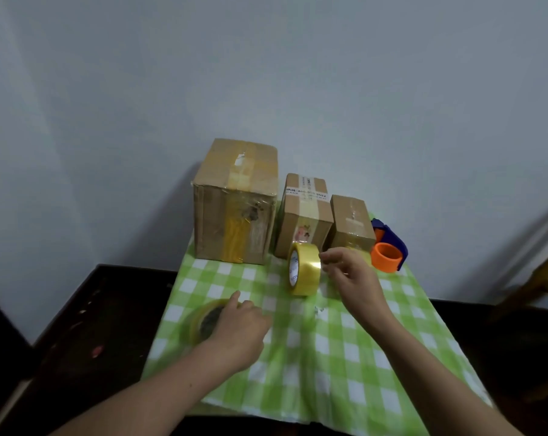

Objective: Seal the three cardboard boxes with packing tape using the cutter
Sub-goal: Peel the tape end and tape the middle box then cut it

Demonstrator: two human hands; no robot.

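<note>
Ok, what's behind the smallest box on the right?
A blue-and-orange tape cutter sticks out from behind the smallest box; the box covers its left part.

— The boxes?
— Three brown ones, shut and upright, in a row at the back: large box (234, 202) left with yellowish tape over top and front, medium box (304, 215) with a printed strip, small box (349, 221) right.
— Tape?
— Yellow roll (304, 269) on edge before the medium box; blurred roll (200, 320) nearer, gripped by the left hand (238, 328).
— Cutter?
— Blue cutter (389, 243), orange core, just right of the small box.
</note>
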